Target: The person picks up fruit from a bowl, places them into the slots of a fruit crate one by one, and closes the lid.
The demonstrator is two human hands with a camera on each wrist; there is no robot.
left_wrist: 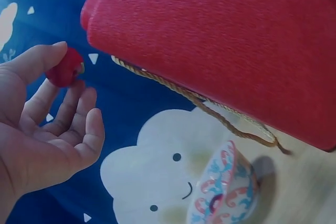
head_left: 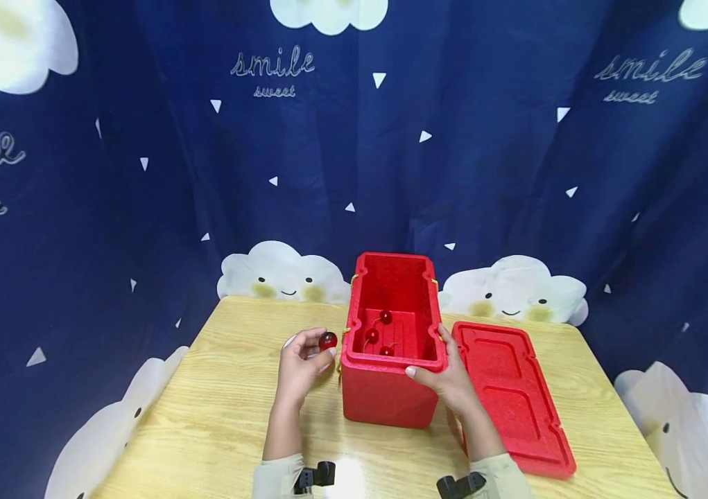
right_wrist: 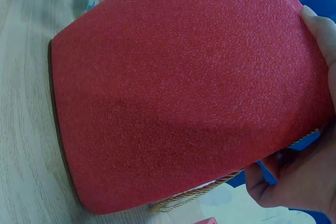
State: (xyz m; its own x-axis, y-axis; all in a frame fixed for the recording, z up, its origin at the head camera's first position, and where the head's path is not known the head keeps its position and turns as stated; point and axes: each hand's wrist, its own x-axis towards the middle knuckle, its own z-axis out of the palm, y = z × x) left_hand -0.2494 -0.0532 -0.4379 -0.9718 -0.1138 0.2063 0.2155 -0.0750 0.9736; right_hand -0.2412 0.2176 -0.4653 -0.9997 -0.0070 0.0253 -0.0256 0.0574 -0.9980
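Two hands working at the near edge of a wooden table (head_left: 216, 423), with pale sleeve cuffs and black wrist mounts showing lowest in the head view. Left hand (head_left: 301, 366) raised just beside the left wall of a red foam box (head_left: 387, 395), pinching one red cherry (head_left: 328, 340) between thumb and fingertips, palm turned up; in the left wrist view the same cherry (left_wrist: 65, 69) sitting at the thumb tip, the other fingers (left_wrist: 84, 124) loosely curved below it and touching nothing. Right hand (head_left: 450, 378) gripping the box at its near right corner, thumb lying on the rim, fingers wrapped down the right wall; in the right wrist view only a fingertip (right_wrist: 317, 24) and part of the palm showing past the box's pebbled side (right_wrist: 184, 93).

One box, standing open and upright between the hands, holding three more cherries (head_left: 378, 336) on its stepped floor, stems visible. One yellowish cord (left_wrist: 194, 98) hanging along the left wall, another (right_wrist: 205, 190) along the right. One small patterned cup (left_wrist: 223, 190) resting on the table past the left hand, mostly hidden behind that hand in the head view. One red lid (head_left: 512, 398) lying flat, inner side up, just right of the box and behind the right forearm. Beyond the table, hanging all round, a dark blue curtain (head_left: 141, 173) printed with clouds.
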